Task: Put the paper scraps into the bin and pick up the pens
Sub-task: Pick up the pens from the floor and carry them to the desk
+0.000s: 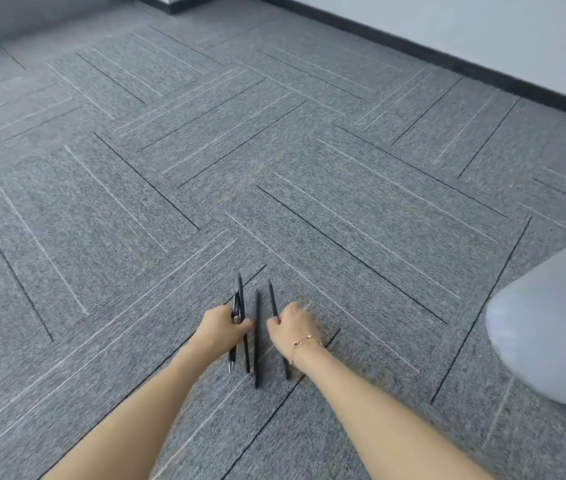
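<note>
Fingers of left hand (223, 325) clench a bundle of black pens (238, 306); right hand (292, 325) grips one pen (272, 299), gathering them off the carpet (101, 202); a middle pen (257, 341) lies loose.

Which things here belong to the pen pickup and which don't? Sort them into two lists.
Part of the job:
- pens in the left hand: a bunch
- pen in the right hand: one
- loose pen between the hands, apparently ungripped

Just there:
- carpet
- grey rounded object at right, unidentifiable
- bracelet on the right wrist

No paper scraps show.
</note>
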